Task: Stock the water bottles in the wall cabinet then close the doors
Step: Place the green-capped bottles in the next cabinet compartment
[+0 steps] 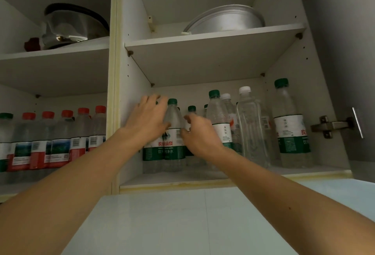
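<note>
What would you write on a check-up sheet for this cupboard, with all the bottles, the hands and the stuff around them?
Surface: lower right shelf of the cupboard, holding bottles.
Job's things: green-cap bottle upright at the front left; more green-cap and white-cap bottles stand to its right; red-cap bottles fill the lower left shelf.
Clutter: steel pot on the upper left shelf; metal pan on the upper right shelf.
Hands: left hand on the green-cap bottle's left side with fingers spread, right hand at its right side with fingers curled.
Cables: nothing seen.
Surroundings: door open at right, hinge showing.
</note>
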A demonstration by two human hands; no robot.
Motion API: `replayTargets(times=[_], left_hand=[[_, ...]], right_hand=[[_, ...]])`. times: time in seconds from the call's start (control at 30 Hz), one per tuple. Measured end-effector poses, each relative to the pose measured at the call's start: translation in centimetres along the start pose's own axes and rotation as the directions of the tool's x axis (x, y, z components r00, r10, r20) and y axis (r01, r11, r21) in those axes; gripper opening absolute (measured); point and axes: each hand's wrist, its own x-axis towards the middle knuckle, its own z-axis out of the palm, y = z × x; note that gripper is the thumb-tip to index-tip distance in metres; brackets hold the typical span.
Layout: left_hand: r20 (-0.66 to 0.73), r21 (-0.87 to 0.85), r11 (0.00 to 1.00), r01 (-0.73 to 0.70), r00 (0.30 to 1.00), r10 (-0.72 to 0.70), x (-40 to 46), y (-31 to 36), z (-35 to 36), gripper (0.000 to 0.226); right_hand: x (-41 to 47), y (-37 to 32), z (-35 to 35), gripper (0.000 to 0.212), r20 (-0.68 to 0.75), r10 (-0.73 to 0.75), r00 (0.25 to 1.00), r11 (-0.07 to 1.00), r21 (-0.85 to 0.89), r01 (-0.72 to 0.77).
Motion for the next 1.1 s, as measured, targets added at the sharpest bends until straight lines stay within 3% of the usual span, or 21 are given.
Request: replayTargets(times=[0.13, 0.27, 0.37, 0.53, 0.77, 0.97, 1.1], left_hand=[[-0.171, -0.319, 0.948, -0.015, 0.984, -0.042, 0.4, 1.8, -0.2, 0.070], [-0.174, -0.411, 0.908, -0.080, 0.985, 0.009, 0.4, 5.0, 0.6, 0.074], [-0.063, -0.538, 0.840, -0.074, 0.997, 0.048, 0.5, 7.4, 1.3, 0.088], [0.126, -0.726, 0.686, 0.058, 0.991, 0.049, 1.2, 10.5, 2.2, 0.112], [0.230, -0.727, 0.683, 0.070, 0.962, 0.146, 1.7, 11.3, 3.7, 0.122], [0.225, -0.770, 0.630, 0.099, 0.967, 0.122, 2.3, 11.3, 4.4, 0.117], [0.206, -0.714, 0.696, 0.076, 0.973, 0.106, 2.4, 10.7, 4.6, 0.115]], right_hand=[[-1.3, 0.9, -4.5, 0.038, -0.269, -0.141, 0.953, 0.988, -0.107, 0.115], [-3.0, 2.8, -7.8, 0.053, -0.451, -0.155, 0.879, 0.970, -0.237, 0.050], [-4.2, 4.5, -8.6, 0.075, -0.427, -0.028, 0.904, 0.962, -0.259, -0.092], [-5.4, 6.1, -9.3, 0.092, -0.297, 0.246, 0.923, 0.951, -0.109, -0.289], [-5.9, 6.6, -9.6, 0.082, -0.176, 0.362, 0.915, 0.919, -0.095, -0.382], [-5.9, 6.8, -10.0, 0.075, -0.148, 0.340, 0.929, 0.929, -0.101, -0.357], [-6.2, 6.7, -10.0, 0.076, -0.129, 0.319, 0.939, 0.937, -0.108, -0.333]])
